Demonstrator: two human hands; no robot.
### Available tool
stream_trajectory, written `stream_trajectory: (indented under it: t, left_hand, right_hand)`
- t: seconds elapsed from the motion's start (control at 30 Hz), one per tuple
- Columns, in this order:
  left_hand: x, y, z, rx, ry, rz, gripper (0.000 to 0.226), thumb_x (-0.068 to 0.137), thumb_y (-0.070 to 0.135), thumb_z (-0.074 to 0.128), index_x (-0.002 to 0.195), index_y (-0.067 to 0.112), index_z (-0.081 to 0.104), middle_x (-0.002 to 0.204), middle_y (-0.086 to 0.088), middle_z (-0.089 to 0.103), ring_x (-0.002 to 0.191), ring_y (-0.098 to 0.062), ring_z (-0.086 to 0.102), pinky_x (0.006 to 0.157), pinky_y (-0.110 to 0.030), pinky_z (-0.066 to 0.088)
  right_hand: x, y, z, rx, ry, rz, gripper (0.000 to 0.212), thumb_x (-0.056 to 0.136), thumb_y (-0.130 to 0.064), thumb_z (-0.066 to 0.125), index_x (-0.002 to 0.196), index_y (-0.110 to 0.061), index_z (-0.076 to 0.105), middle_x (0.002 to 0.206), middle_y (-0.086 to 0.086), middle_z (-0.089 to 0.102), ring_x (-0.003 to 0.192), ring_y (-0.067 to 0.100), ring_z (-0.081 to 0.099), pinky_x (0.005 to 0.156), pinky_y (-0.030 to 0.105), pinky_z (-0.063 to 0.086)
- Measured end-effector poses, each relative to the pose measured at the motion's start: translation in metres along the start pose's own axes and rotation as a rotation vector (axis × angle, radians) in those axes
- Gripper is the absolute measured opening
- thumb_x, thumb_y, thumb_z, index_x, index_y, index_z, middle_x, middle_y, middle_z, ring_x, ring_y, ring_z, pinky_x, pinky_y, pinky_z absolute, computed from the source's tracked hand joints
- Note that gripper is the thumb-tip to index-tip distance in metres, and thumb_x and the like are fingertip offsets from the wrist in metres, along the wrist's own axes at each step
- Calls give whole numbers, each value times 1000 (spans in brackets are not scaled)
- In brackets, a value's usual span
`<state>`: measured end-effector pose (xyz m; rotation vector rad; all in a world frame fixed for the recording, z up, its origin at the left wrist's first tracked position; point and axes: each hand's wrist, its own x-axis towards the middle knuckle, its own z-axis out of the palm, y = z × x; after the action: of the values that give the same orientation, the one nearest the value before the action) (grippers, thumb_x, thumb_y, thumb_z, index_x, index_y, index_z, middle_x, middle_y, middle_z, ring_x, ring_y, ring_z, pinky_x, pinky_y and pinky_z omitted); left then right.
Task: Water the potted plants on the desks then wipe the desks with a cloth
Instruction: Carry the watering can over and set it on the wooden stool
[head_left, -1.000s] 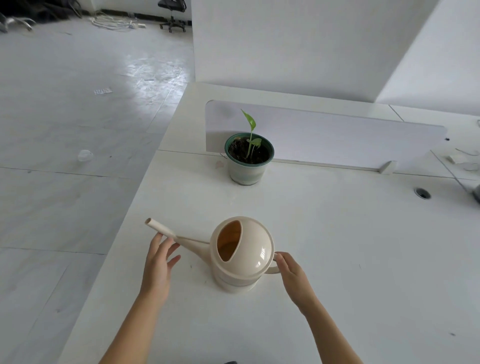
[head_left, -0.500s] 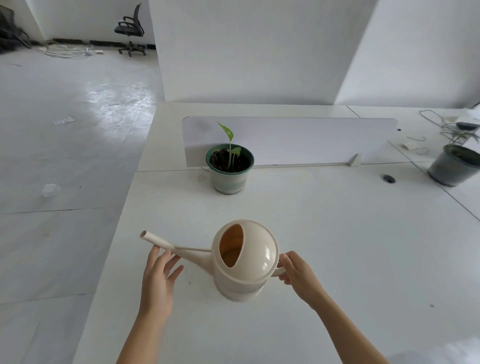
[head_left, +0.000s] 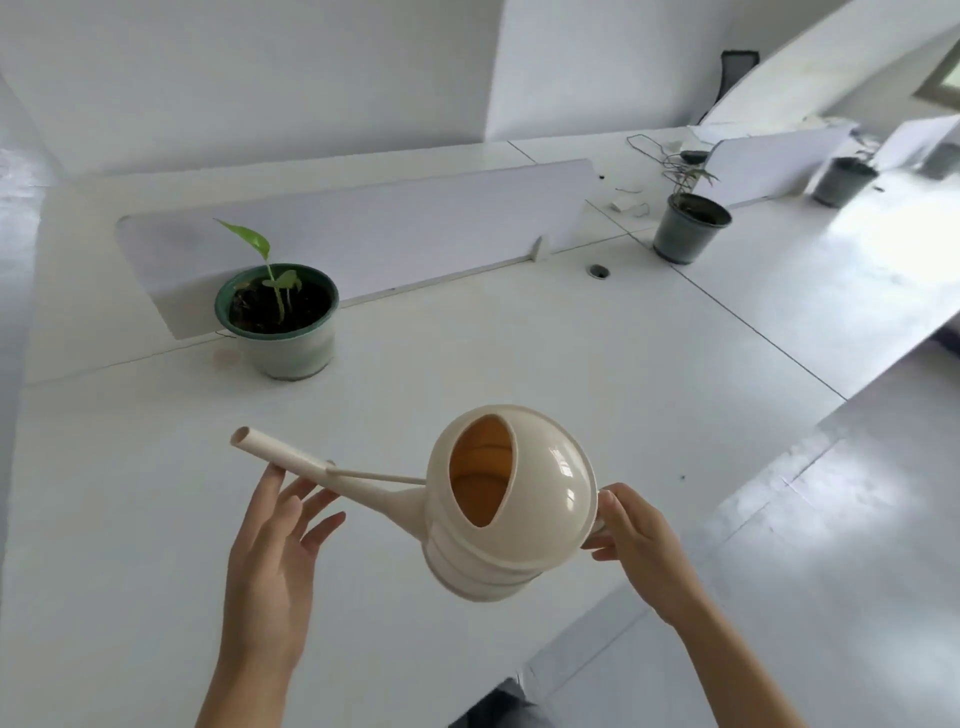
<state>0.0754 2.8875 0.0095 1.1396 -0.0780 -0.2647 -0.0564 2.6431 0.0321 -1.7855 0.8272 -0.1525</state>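
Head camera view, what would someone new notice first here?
The round cream plastic watering can in the near centre, its handle gripped by the right hand while the left hand props the long spout with straight fingers. Behind it to the left, a green-rimmed pot with a small seedling stands on the white desk; a dark grey pot stands farther right.

3 potted plants (head_left: 277, 317) (head_left: 691, 226) (head_left: 842, 182), 1 watering can (head_left: 540, 499), 2 hands (head_left: 270, 561) (head_left: 641, 551).

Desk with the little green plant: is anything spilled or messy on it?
No fresh spill shows. One faint brownish stain marks the desk just left of the green-rimmed pot, like an old water ring. A thin cable also lies loose on the far desk.
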Motion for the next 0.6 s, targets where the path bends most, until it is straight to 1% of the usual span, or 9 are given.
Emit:
stream_trajectory:
  t: [0.07, 0.2, 0.3, 0.47, 0.6]
  left_hand:
    - [1, -6, 17, 7, -76, -24, 41, 97, 13, 29, 132, 24, 46, 106, 4, 68, 97, -10, 63, 72, -19, 52]
    - [-6, -17, 58, 13, -227, -89, 40, 95, 15, 30, 130, 24, 46, 108, -1, 65, 95, -8, 63, 74, -20, 52]
    - [-22, -28, 96, 30, -335, -137, 40, 95, 15, 33, 133, 22, 44, 108, -2, 65, 95, -11, 63, 73, -20, 53]
    - [-73, -50, 154, 72, -445, -179, 38, 95, 14, 33, 127, 22, 50, 97, 7, 72, 92, -9, 66, 68, -20, 53]
    - [-130, -74, 193, 90, -518, -210, 39, 94, 14, 35, 130, 17, 49, 91, 7, 73, 89, -9, 67, 66, -19, 53]
  right_hand:
    - [-14, 7, -19, 23, 86, 25, 27, 96, -19, 38, 75, -13, 53, 71, 2, 61, 72, 21, 60, 64, 23, 47]
    - [-49, 26, -58, 65, 246, 66, 27, 95, -17, 39, 73, -12, 54, 68, 1, 61, 70, 21, 60, 66, 27, 47]
    - [-79, 48, -89, 101, 365, 86, 28, 95, -17, 39, 72, -13, 54, 68, 1, 62, 71, 24, 60, 66, 29, 46]
    - [-131, 95, -147, 117, 516, 86, 29, 95, -18, 39, 72, -11, 55, 72, 6, 64, 77, 31, 65, 64, 30, 46]
    - [-180, 136, -196, 120, 589, 100, 29, 95, -18, 40, 70, -11, 54, 69, 5, 62, 72, 30, 62, 61, 29, 44]
